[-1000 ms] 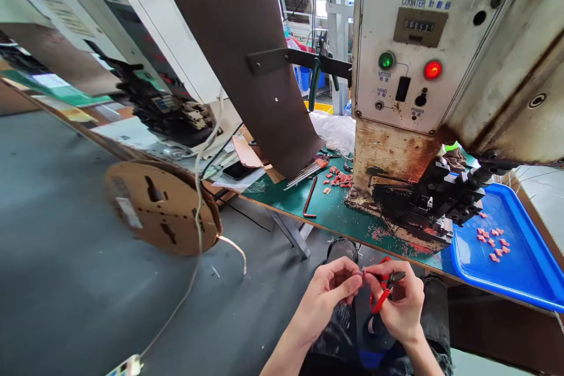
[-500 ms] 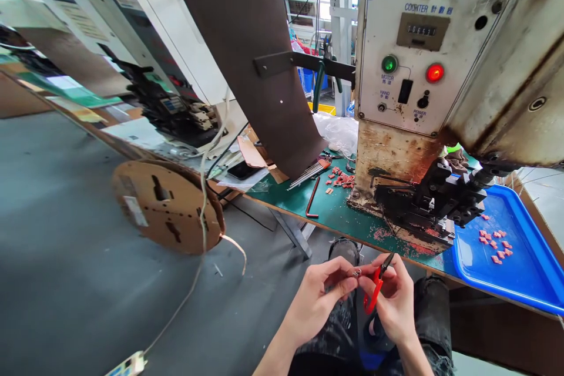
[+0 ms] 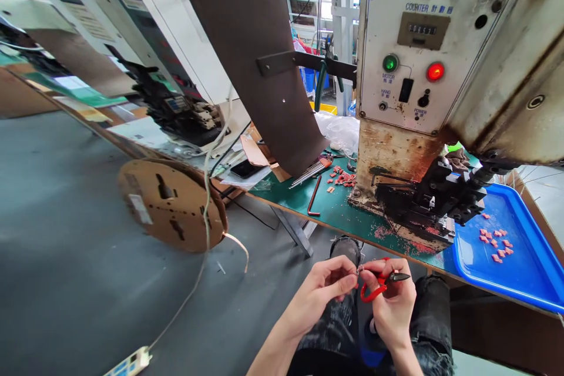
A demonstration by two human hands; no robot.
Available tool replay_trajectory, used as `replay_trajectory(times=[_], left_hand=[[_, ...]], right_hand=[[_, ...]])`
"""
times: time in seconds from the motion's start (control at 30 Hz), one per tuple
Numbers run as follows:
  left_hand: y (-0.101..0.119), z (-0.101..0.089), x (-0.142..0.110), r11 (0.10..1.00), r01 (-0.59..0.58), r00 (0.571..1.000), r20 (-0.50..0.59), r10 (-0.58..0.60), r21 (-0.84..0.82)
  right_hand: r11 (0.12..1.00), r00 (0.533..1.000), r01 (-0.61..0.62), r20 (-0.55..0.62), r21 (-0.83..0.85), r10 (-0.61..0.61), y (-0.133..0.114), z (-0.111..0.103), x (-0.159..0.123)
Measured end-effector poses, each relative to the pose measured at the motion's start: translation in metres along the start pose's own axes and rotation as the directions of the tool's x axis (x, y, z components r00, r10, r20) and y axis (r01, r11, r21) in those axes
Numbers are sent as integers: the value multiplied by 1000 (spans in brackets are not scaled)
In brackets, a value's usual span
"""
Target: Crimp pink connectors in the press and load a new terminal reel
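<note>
Left hand (image 3: 326, 286) pinches a tiny piece (image 3: 359, 270); right hand (image 3: 396, 304) grasps red-handled snips (image 3: 378, 292) — fingertip work, I judge; the next move needs steadiness.

COUNTER, MOTOR, HAND, POWER on panel (image 3: 418, 59)

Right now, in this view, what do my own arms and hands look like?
Your left hand and right hand are both bare, with no gloves, rings or bands that I can see. The left forearm and right forearm show no sleeves, watch or clear markings. Finer details, such as the nails, are too small to tell.
</note>
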State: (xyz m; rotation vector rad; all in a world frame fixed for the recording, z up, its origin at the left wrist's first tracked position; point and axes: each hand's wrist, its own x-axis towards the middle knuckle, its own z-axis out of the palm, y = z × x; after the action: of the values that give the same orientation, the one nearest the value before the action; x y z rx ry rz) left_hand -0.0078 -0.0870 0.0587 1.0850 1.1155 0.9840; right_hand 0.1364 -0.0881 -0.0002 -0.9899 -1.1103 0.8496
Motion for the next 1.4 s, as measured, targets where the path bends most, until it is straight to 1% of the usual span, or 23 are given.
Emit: replay_trajectory(times=[0.07, 0.13, 0.2, 0.27, 0.37, 0.47, 0.53, 0.6, 0.73, 0.87, 0.93, 0.97, 1.03, 1.1, 1.17, 1.23, 1.27, 1.33, 1.4], left_hand=[[-3, 1, 0, 998, -52, 998, -37, 53, 36], [-6, 3, 0, 985, -121, 988, -80, 131, 120], [-8, 5, -1, 962, -174, 976, -94, 197, 211], [-8, 8, 0, 936, -208, 964, -102, 246, 284], [-6, 10, 1, 884, -240, 944, -118, 309, 401], [-4, 10, 1, 825, -272, 928, -91, 361, 496], [-3, 11, 0, 795, -314, 910, -73, 407, 518], [-2, 13, -2, 765, -366, 877, -77, 474, 530], [-3, 22, -4, 690, -431, 780, -144, 608, 582], [-4, 29, -4, 629, -462, 687, -197, 699, 625], [-4, 30, -4, 626, -471, 662, -220, 717, 621], [-5, 31, -3, 635, -472, 657, -236, 716, 612], [-7, 32, 0, 675, -463, 661, -283, 694, 574], [-12, 34, 5, 742, -436, 677, -357, 643, 510], [-18, 36, 12, 823, -395, 703, -442, 557, 409], [-23, 36, 20, 890, -367, 746, -486, 454, 269], [-25, 35, 22, 913, -358, 776, -481, 408, 196], [-25, 29, 25, 937, -338, 837, -428, 341, 86], [-23, 21, 25, 949, -314, 881, -362, 305, 36]], right_hand=[[1000, 1000, -12, 5, -24, 12, 0, 0, 3], [999, 999, -32, 28, -25, 33, 0, -1, 7], [999, 997, -42, 59, -14, 42, 1, -2, 10], [1000, 997, -23, 74, -22, 24, 2, -4, 12], [997, 995, 38, 99, -62, -32, 2, -7, 12], [997, 993, 63, 104, -54, -57, -2, -8, 12], [999, 997, 47, 67, -5, -47, -7, -6, 11], [996, 1000, -1, 24, 90, -1, -11, -3, 10], [955, 992, -118, -13, 271, 126, -14, 0, 7], [930, 983, -162, -32, 329, 183, -11, -1, 5], [934, 985, -151, -33, 324, 170, -11, -2, 3], [939, 987, -138, -36, 316, 157, -11, -1, 2], [949, 991, -109, -47, 294, 129, -12, 2, 1], [960, 992, -76, -76, 269, 100, -13, 7, 0], [971, 991, -38, -116, 236, 67, -13, 13, 1], [980, 989, -23, -138, 200, 52, -12, 17, 3], [982, 989, -38, -131, 184, 63, -12, 18, 4], [980, 990, -105, -74, 167, 119, -11, 16, 9], [970, 983, -177, -8, 167, 181, -11, 13, 15]])
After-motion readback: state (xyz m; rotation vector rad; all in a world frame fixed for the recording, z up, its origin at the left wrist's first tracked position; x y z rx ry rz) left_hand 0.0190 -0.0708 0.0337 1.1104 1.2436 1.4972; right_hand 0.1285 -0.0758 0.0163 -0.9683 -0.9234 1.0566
